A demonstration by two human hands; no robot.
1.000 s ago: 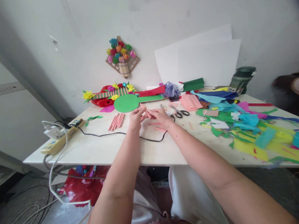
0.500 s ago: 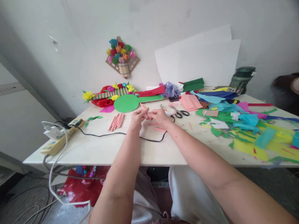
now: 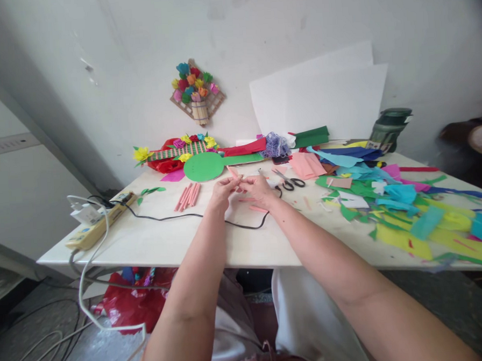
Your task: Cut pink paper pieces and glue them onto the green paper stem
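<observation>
Between my two hands is a small strip of pink paper (image 3: pixel 233 172), its end sticking up above the fingertips; the rest is covered by my fingers. My left hand (image 3: pixel 224 191) is closed on it in a pinch. Close against it, my right hand (image 3: pixel 256 189) also pinches the paper. Several rolled pink paper sticks (image 3: pixel 187 197) lie in a row to the left of my hands. Loose pink strips (image 3: pixel 257 208) rest under my right wrist. Scissors (image 3: pixel 290 183) with black handles lie just right of my right hand.
A black cable (image 3: pixel 168 217) crosses the table to a power strip (image 3: pixel 100 224). A green round paddle-shaped card (image 3: pixel 203 167) lies behind my hands. Folded pink paper (image 3: pixel 307 165), a heap of coloured scraps (image 3: pixel 404 207) and a dark bottle (image 3: pixel 390 131) are at right.
The pink paper's visible end has shifted slightly between my fingertips, and my fingers have moved a little. Everything else on the table is the same.
</observation>
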